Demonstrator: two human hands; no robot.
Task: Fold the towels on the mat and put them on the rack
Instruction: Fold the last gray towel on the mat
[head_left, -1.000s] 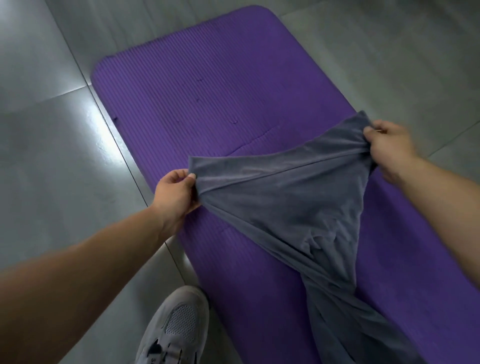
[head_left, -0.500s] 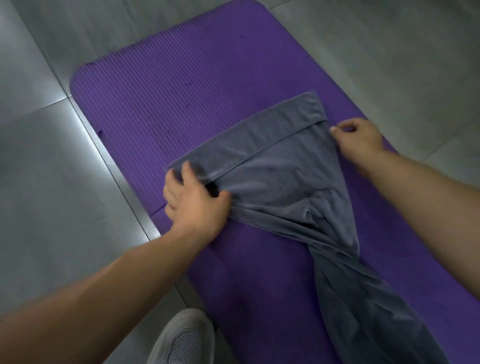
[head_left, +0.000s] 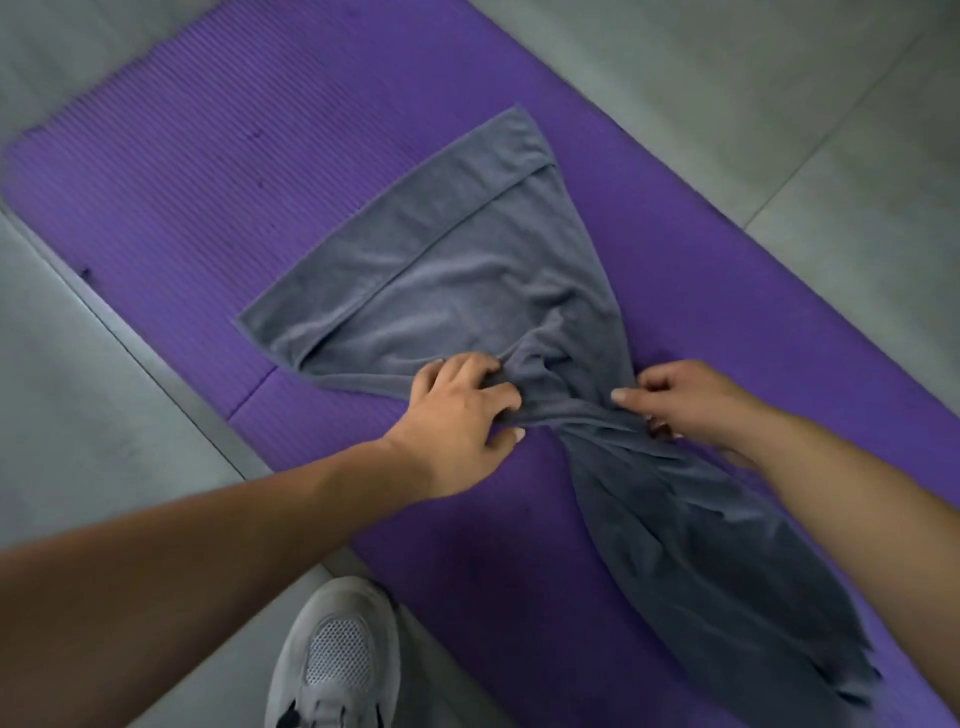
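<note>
Bare mat (head_left: 208, 156) spreads wide to the far left of the towel (head_left: 467, 270) and runs in a narrower strip along the towel's right edge, so a hand has room on those 2 sides. The towel's twisted middle is crowded: the left hand (head_left: 457, 415) and right hand (head_left: 691, 405) grip it from either side, close together. 1 shoe (head_left: 337, 654) stands on the floor (head_left: 779, 104) just beside the mat's near left edge.

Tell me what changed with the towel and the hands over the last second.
Both hands let go of the far corners of the towel after laying that end flat on the mat, then moved back toward the person. The left hand and right hand now grip its bunched middle. The near end stays crumpled on the mat; the shoe stays beside it.
</note>
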